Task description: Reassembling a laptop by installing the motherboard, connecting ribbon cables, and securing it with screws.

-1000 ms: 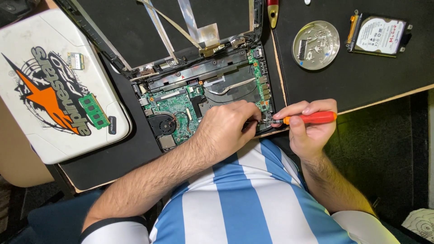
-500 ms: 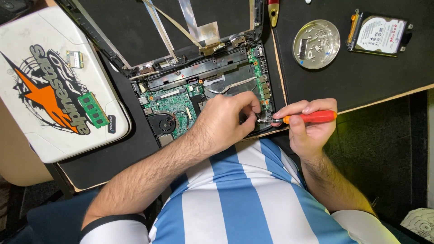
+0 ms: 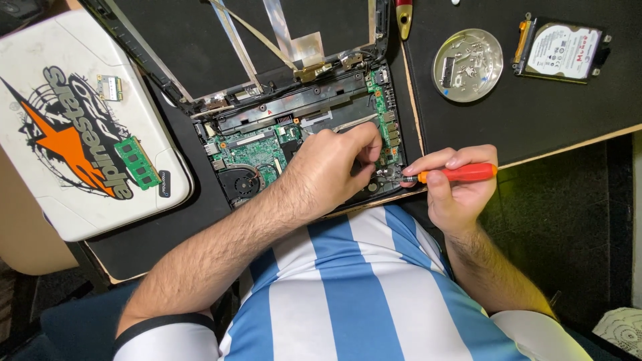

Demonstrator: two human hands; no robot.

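Screwdriver (image 3: 455,174) pinched in right hand (image 3: 458,194), left hand (image 3: 328,170) fingertips still pressing laptop board (image 3: 257,150) (barely shifted), fingers curled.

We had one view only, from the head camera, which looked steeply down from above the chest. It sat close over the laptop (image 3: 301,134) and both hands, with the table (image 3: 535,113) edge and the lap in frame.

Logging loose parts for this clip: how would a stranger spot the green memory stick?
Find the white laptop lid with the orange star, left of the opened laptop. The memory stick lies on its right side: long, green, far larger than the small square card above it.
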